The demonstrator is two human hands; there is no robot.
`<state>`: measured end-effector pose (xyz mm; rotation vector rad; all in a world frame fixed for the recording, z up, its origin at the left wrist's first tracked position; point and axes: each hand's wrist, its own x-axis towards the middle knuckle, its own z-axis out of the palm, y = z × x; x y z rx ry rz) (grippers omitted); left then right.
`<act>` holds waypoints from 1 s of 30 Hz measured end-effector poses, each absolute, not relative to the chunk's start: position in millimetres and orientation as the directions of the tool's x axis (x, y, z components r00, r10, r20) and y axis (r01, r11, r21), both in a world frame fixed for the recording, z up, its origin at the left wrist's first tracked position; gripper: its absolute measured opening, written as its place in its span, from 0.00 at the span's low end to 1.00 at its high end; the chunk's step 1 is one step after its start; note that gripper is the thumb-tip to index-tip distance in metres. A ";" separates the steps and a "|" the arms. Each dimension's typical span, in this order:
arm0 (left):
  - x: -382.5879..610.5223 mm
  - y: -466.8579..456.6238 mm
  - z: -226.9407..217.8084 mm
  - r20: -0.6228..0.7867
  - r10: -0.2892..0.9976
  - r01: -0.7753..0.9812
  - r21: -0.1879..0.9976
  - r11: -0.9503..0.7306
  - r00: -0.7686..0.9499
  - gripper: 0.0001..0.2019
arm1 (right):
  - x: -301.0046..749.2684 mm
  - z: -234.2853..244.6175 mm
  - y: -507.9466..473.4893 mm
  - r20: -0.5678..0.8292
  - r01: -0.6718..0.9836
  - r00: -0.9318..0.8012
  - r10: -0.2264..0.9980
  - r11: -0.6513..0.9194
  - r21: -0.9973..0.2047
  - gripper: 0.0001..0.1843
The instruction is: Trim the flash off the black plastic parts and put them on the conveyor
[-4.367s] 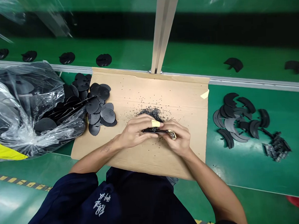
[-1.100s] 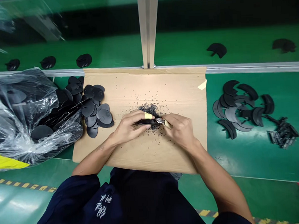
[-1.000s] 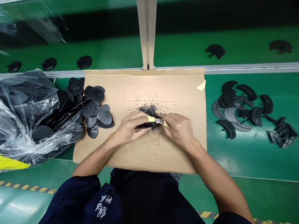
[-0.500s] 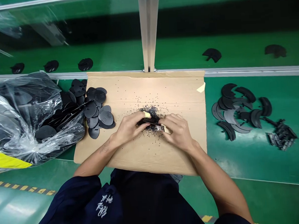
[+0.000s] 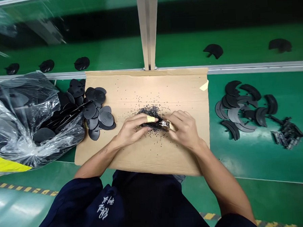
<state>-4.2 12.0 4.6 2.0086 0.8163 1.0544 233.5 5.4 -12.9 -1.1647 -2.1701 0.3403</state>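
Note:
Pinched between thumb and fingers of my left hand (image 5: pixel 135 129) is a dark flat plastic part (image 5: pixel 153 125), tilted just above the cardboard. Yellow tape wraps one finger of that hand. My right hand (image 5: pixel 184 128) is closed round a small shiny metal tool (image 5: pixel 164 124), its head against the part's right end. Fingers cover most of the tool, so its exact kind is unclear. Right behind the hands lies a heap of tiny black bits (image 5: pixel 151 110), scattered outward over the cardboard sheet (image 5: pixel 129 87).
Left of the hands lie several black oval discs (image 5: pixel 106 118), beside a clear plastic bag (image 5: pixel 38 133) of more discs. Black crescent pieces (image 5: pixel 234 116) and a pile of small black parts (image 5: pixel 287 133) rest on the green table at right. A metal post (image 5: pixel 148 32) stands behind the cardboard.
The dark part has been turned and its right end now points more toward me. My right hand has shifted slightly right, and the metal tool shows more plainly. The view has moved a little.

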 end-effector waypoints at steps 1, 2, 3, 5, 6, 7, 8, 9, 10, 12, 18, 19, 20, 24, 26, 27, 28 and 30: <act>-3.5 11.4 3.9 0.424 0.778 0.190 0.810 -0.555 0.464 0.14 | 232.6 -14.1 4.6 0.413 0.652 -0.406 0.816 0.575 -0.495 0.13; -3.2 11.0 3.1 0.434 0.772 0.180 0.807 -0.562 0.465 0.14 | 231.8 -14.8 3.7 0.409 0.655 -0.408 0.816 0.574 -0.492 0.12; -3.1 10.8 2.3 0.439 0.768 0.171 0.807 -0.565 0.467 0.15 | 231.1 -15.0 2.9 0.404 0.658 -0.411 0.818 0.572 -0.490 0.12; -3.3 10.7 1.0 0.445 0.765 0.154 0.810 -0.566 0.466 0.16 | 230.2 -14.7 1.8 0.399 0.667 -0.414 0.818 0.571 -0.478 0.12; -3.5 10.6 0.5 0.449 0.765 0.147 0.812 -0.565 0.462 0.17 | 229.9 -14.3 1.5 0.400 0.670 -0.416 0.817 0.573 -0.473 0.13; -3.6 10.6 0.1 0.453 0.766 0.142 0.813 -0.565 0.457 0.17 | 229.7 -14.1 1.3 0.405 0.669 -0.415 0.815 0.575 -0.470 0.13; -3.8 10.5 -0.2 0.456 0.768 0.140 0.813 -0.565 0.451 0.17 | 229.5 -13.9 1.3 0.414 0.666 -0.413 0.811 0.579 -0.471 0.13; -3.8 10.4 -0.4 0.457 0.769 0.141 0.813 -0.565 0.446 0.17 | 229.4 -13.8 1.4 0.423 0.662 -0.411 0.807 0.584 -0.470 0.13; -3.8 10.4 -0.5 0.458 0.770 0.144 0.812 -0.566 0.444 0.17 | 229.1 -13.7 1.5 0.434 0.661 -0.409 0.803 0.588 -0.466 0.13; -3.6 10.2 -0.6 0.457 0.770 0.154 0.808 -0.568 0.445 0.17 | 228.5 -13.7 1.5 0.451 0.673 -0.411 0.792 0.597 -0.436 0.13; -2.8 10.3 0.9 0.473 0.761 0.124 0.809 -0.575 0.443 0.17 | 226.2 -12.7 -1.3 0.485 0.742 -0.404 0.776 0.588 -0.322 0.12; -2.8 10.4 1.2 0.475 0.759 0.118 0.809 -0.575 0.445 0.17 | 225.9 -12.3 -1.9 0.486 0.747 -0.401 0.776 0.584 -0.316 0.11; -2.8 10.4 1.4 0.476 0.756 0.114 0.809 -0.577 0.449 0.18 | 225.6 -11.8 -2.5 0.484 0.751 -0.402 0.777 0.582 -0.311 0.11; -3.4 10.4 1.6 0.478 0.747 0.109 0.806 -0.582 0.462 0.18 | 224.5 -9.0 -3.7 0.485 0.771 -0.406 0.775 0.575 -0.274 0.12; -3.7 9.9 1.7 0.472 0.750 0.113 0.808 -0.578 0.463 0.19 | 223.5 -7.0 -4.0 0.501 0.787 -0.408 0.764 0.572 -0.231 0.12; -3.8 9.5 1.8 0.469 0.752 0.115 0.810 -0.575 0.462 0.20 | 223.0 -5.9 -4.2 0.507 0.797 -0.411 0.758 0.569 -0.204 0.11; -3.8 9.1 1.9 0.467 0.754 0.117 0.811 -0.574 0.462 0.20 | 222.3 -4.7 -4.5 0.510 0.806 -0.415 0.753 0.565 -0.177 0.11; -3.8 8.4 2.0 0.466 0.755 0.120 0.810 -0.574 0.462 0.21 | 220.9 -2.3 -5.3 0.513 0.821 -0.421 0.748 0.555 -0.136 0.12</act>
